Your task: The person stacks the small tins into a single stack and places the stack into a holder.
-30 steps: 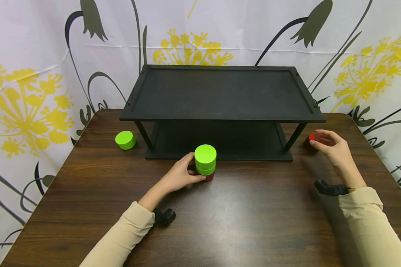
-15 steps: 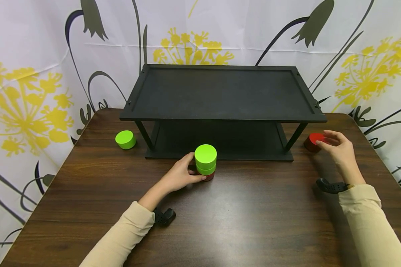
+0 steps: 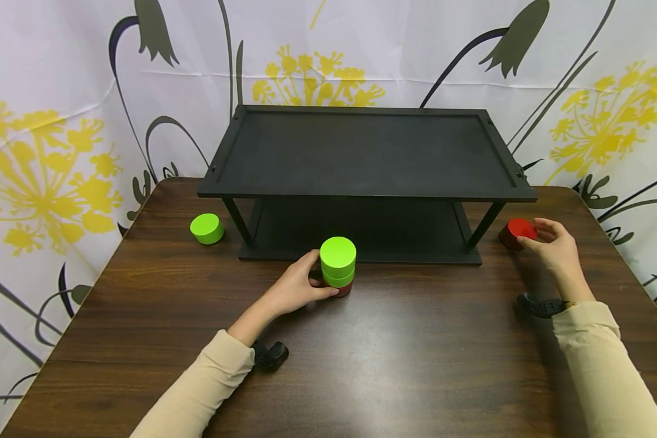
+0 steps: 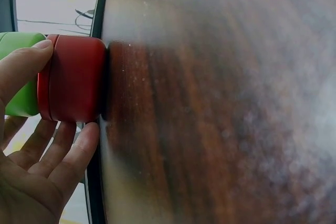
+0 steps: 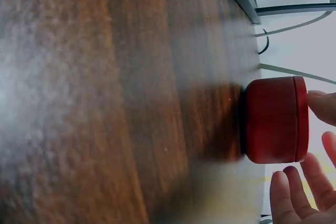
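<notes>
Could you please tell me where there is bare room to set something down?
The black shelf top is bare. So is the tabletop between the left sleeve and right sleeve, and left of the left sleeve, in front of the green container. It is crowded at the container stack in the left hand, and at the red container by the right hand.

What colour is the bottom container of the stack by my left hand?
Red. The bottom container shows best in the left wrist view.
</notes>
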Tool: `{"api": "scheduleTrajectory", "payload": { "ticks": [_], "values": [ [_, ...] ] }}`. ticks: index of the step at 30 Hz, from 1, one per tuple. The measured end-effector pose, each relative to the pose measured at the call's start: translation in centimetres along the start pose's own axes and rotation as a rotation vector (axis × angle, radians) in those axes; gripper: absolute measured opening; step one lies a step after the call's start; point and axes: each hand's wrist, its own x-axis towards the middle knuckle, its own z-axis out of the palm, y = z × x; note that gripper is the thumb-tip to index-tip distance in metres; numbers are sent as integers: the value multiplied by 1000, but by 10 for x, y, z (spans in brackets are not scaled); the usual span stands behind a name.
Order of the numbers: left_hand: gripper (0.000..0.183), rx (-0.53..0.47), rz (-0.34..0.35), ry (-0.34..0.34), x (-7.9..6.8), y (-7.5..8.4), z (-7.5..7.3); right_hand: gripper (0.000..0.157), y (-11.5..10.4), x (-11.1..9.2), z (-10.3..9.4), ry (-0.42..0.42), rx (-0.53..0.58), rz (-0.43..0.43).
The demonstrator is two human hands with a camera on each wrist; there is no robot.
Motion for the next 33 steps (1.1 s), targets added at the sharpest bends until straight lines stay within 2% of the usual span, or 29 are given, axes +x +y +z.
{"api": "scheduleTrajectory", "payload": {
  "ticks": [6,14,25,33],
  "values": [
    [66,-4,11,1,0,0,0,66,-1,4,5,-16,-77,30],
    [67,-1,13,4,0,0,0,73,-3,5,6,-57,-98,72],
    [67,-4,9,0,0,-1,0,77,-1,6,4,-106,-153,92],
    [67,-3,7,-3,0,-1,0,75,0,6,5,-103,-154,94]
  ]
}}
